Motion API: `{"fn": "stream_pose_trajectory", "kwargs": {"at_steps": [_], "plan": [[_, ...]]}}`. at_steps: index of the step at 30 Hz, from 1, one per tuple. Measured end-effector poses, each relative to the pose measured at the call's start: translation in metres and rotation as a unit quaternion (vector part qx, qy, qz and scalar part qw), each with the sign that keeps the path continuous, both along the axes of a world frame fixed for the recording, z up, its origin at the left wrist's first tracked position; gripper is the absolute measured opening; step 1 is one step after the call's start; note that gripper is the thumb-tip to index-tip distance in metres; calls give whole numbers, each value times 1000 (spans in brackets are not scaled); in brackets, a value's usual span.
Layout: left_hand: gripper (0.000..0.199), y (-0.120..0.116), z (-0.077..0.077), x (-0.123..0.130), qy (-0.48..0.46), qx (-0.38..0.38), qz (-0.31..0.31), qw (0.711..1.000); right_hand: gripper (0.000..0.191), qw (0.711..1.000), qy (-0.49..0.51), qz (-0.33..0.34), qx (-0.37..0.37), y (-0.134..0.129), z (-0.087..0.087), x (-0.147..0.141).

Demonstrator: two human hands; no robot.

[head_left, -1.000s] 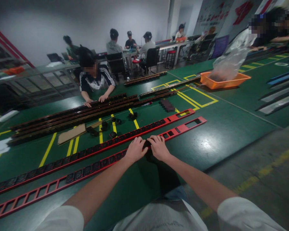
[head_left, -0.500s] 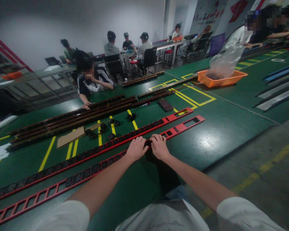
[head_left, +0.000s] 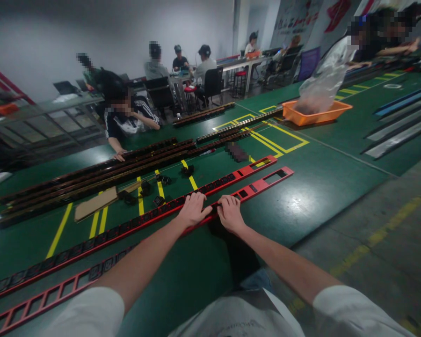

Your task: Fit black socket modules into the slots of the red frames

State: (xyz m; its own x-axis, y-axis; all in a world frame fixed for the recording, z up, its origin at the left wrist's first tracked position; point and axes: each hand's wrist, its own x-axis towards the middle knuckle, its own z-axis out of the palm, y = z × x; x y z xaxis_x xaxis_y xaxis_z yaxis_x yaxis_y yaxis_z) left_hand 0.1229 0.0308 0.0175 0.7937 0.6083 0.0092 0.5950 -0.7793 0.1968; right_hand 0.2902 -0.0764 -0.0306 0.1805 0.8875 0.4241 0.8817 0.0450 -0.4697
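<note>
A long red slotted strip lies slantwise in front of me, with black socket modules set in part of it and several bare slots at its left end. My left hand rests over the strip, its fingers stretched toward the farther strip and the thumb apart. Close beside it, my right hand has bent fingers on the near strip's far edge. What lies under the fingertips is hidden. Parallel and farther off runs a second red strip, filled with black modules along most of its length.
Loose black parts and cardboard lie beyond the strips on the green table. Dark rails stretch behind them, near a seated person. An orange tray holds a plastic bag; covered bars lie at right.
My left hand has shifted slightly left and away from my right hand, with its thumb more apart. My right hand stays at nearly the same spot on the strip. The view has turned slightly right.
</note>
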Motion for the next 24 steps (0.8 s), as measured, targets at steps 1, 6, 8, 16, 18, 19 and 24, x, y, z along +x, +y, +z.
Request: {"fn": "stream_pose_trajectory", "kwargs": {"at_steps": [1,6,8,16,18,19,24], "plan": [[36,8,2,-1,4,7,14,1000,14,1000,0,-8,-1,1,-1,0],[37,47,10,-19,50,52,60,996,16,1000,-3,-19,-11,3,-4,1],[38,60,11,-31,62,59,74,994,22,1000,-8,-23,-17,3,-5,1],[42,83,4,-67,122,66,119,983,41,999,-1,-31,-35,5,-4,-1],[48,85,4,-69,130,67,128,981,42,999,7,-30,-39,5,-4,0],[51,86,5,-69,131,69,134,980,42,999,10,-29,-40,5,-4,0],[61,103,13,-70,118,86,170,974,43,998,24,-33,-51,5,-3,0]]}}
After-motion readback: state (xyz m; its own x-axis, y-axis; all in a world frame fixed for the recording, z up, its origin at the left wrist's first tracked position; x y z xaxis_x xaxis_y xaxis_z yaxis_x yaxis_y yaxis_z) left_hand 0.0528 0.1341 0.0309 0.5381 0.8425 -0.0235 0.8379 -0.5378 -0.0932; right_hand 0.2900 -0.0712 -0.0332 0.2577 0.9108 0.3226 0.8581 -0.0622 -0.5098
